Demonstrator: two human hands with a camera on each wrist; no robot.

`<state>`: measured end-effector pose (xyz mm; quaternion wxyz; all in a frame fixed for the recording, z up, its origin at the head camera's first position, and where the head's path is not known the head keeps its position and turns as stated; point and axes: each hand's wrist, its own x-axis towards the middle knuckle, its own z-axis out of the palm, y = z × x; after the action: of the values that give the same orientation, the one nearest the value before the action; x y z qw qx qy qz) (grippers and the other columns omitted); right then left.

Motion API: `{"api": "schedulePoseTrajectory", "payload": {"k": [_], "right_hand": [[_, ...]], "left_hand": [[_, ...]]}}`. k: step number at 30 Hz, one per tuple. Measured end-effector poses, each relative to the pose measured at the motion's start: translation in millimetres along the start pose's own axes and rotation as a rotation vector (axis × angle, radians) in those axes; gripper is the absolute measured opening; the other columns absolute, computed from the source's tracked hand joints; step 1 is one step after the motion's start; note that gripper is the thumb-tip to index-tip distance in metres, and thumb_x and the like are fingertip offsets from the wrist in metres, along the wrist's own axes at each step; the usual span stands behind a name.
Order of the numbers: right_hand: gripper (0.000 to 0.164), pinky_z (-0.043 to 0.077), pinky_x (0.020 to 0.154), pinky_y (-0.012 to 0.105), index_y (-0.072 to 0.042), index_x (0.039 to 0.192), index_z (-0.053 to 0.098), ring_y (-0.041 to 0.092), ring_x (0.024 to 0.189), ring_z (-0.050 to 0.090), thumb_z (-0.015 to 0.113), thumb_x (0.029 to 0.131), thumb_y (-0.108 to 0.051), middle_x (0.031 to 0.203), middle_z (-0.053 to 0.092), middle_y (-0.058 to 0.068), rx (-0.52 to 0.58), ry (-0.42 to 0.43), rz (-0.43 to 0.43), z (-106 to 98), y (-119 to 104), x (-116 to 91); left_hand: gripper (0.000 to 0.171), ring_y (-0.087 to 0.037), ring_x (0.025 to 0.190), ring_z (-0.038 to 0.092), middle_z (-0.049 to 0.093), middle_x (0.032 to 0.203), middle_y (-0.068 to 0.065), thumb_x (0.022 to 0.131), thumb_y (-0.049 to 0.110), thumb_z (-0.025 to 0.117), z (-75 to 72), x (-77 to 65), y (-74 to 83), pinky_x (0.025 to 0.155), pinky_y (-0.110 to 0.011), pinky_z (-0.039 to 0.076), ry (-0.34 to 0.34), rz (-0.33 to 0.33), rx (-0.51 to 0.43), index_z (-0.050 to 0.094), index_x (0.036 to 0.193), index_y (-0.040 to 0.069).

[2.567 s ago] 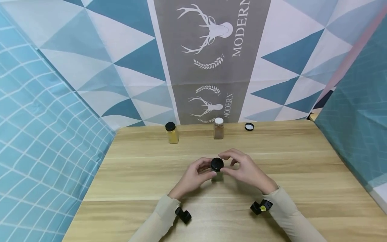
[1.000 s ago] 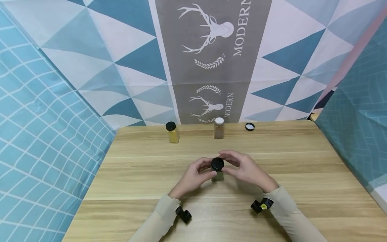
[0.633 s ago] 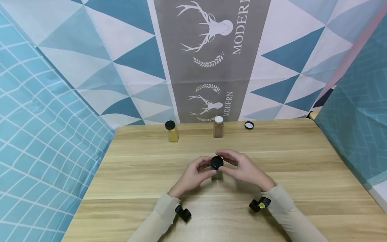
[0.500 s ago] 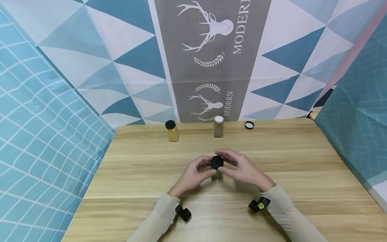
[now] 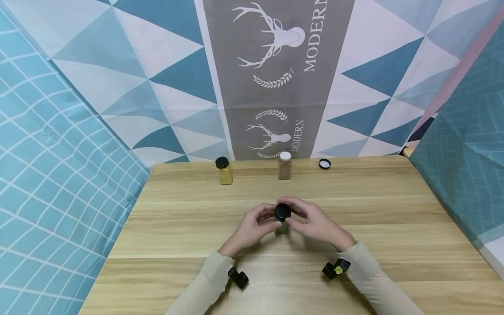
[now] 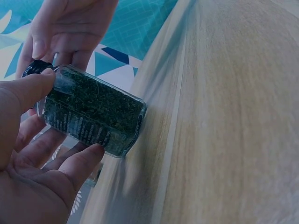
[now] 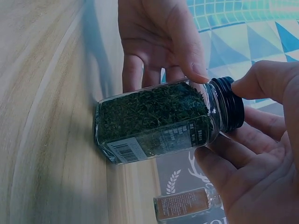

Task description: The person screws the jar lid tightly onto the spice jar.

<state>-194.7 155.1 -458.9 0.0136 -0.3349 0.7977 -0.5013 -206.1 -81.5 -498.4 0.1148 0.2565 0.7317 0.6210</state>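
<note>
I have my left grip around the dried-herb jar, seemingly steadying it, my right grip pinching its black lid.

Looking forward and down from the head, well back, taking in tabletop and backdrop; now close in from the left wrist, tipped sideways, facing the right hand; close again from the right wrist, facing the left hand; sharing the jar.
</note>
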Motion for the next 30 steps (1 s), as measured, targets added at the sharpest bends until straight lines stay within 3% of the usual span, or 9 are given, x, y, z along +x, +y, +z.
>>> {"api": "schedulePoseTrajectory", "payload": {"k": [13, 24, 30], "right_hand": [[0.05, 0.054, 0.108, 0.04, 0.0, 0.145, 0.054, 0.034, 0.13, 0.062, 0.07, 0.098, -0.006, 0.144, 0.06, 0.017, -0.011, 0.006, 0.034, -1, -5, 0], [0.046, 0.056, 0.106, 0.04, -0.004, 0.139, 0.061, 0.028, 0.125, 0.066, 0.074, 0.097, -0.015, 0.138, 0.066, 0.009, -0.077, 0.033, 0.037, -5, -3, -1], [0.041, 0.059, 0.102, 0.042, -0.005, 0.135, 0.065, 0.028, 0.119, 0.069, 0.074, 0.097, -0.015, 0.132, 0.069, 0.009, -0.11, 0.049, 0.028, -12, -4, -3]], "left_hand": [[0.041, -0.025, 0.132, 0.061, 0.066, 0.137, -0.009, 0.097, 0.019, 0.074, 0.3, -1.6, -2.0, 0.115, -0.044, 0.049, 0.009, 0.003, 0.005, 0.061, 0.136, 0.012], [0.042, -0.02, 0.131, 0.061, 0.066, 0.137, -0.003, 0.097, 0.023, 0.074, 0.1, -2.6, -0.3, 0.114, -0.04, 0.051, 0.003, -0.022, 0.01, 0.061, 0.137, 0.016], [0.042, -0.023, 0.131, 0.062, 0.066, 0.137, -0.006, 0.097, 0.019, 0.075, 1.1, -0.9, -1.9, 0.113, -0.04, 0.051, 0.012, -0.017, 0.011, 0.062, 0.136, 0.013]]}}
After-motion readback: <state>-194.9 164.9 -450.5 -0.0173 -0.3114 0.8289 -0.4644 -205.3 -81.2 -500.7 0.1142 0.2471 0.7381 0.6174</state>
